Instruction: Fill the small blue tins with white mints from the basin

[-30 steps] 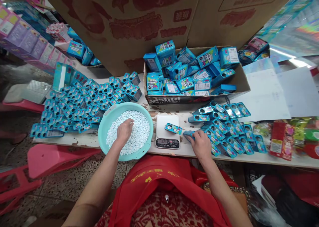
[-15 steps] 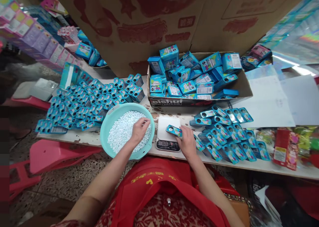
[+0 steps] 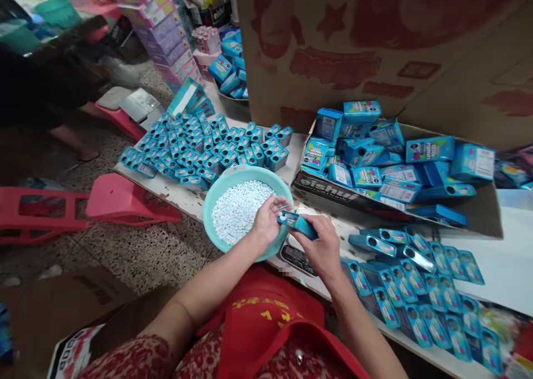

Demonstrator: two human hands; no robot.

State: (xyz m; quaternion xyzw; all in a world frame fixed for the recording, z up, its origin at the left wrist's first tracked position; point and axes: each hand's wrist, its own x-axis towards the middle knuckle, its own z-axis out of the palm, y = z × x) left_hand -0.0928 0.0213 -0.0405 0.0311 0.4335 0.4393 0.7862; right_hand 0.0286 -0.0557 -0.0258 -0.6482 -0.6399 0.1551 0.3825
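My right hand [image 3: 320,248] is closed round a small blue tin [image 3: 298,224], held over the near edge of a white scale [image 3: 296,257]. My left hand [image 3: 268,221] is cupped beside the tin's end, fingers curled, at the rim of a teal bowl [image 3: 216,197] filled with small white tablets [image 3: 240,209]. What the left fingers hold, if anything, is too small to make out. Rows of the same blue tins [image 3: 420,287] lie to the right of my right hand.
A large spread of blue tins [image 3: 200,146] covers the table's left part. A cardboard tray [image 3: 333,193] holds blue boxes. Big cartons stand behind. Pink stools [image 3: 125,198] sit on the floor at left, beside another person's legs [image 3: 79,146].
My right hand picked the tin off the scale and raised it toward the bowl. My left hand left the tablets and came to the tin's end. The view swung left.
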